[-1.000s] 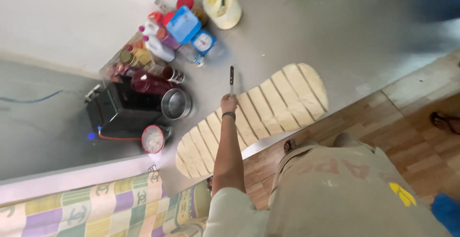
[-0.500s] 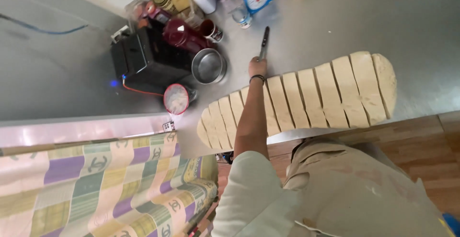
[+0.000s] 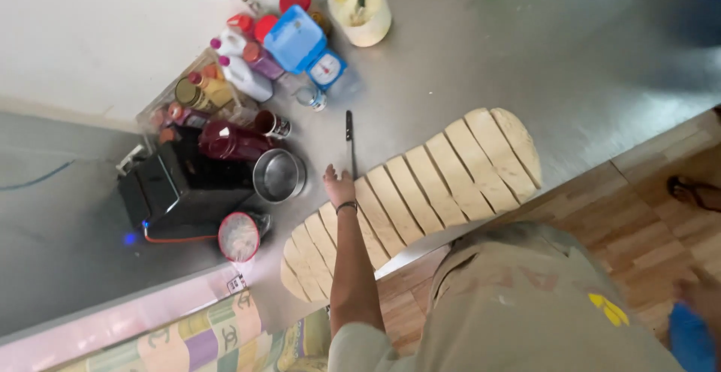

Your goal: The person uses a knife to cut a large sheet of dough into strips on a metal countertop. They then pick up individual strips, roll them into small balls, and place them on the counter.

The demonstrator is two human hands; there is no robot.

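Nearest is the person's own tan shirt, and from it the left arm runs out over the tabletop (image 3: 466, 64). The left hand (image 3: 339, 188), a dark band at its wrist, rests at the edge of the pale slab (image 3: 443, 169), which lies slantwise along the tabletop's front edge and is already cut crosswise into many strips.

The change is at that hand. Half a second ago it was closed round the knife (image 3: 349, 140) with the blade pointing away. Now the knife lies flat on the steel just beyond the fingers, handle toward them, and the hand is released and holds nothing (whether a fingertip touches the handle I cannot tell). So the blade is out of use at this moment, and the slab is touched only by the hand at its edge.

A blur at the lower right edge may be the right hand (image 3: 695, 297), beside something blue; its state cannot be told.

Left of the knife stands a steel pot (image 3: 279, 176), then a black box (image 3: 180, 188). Farther off are bottles (image 3: 233, 75), a blue scale (image 3: 327, 70) and a cream tub (image 3: 360, 0).
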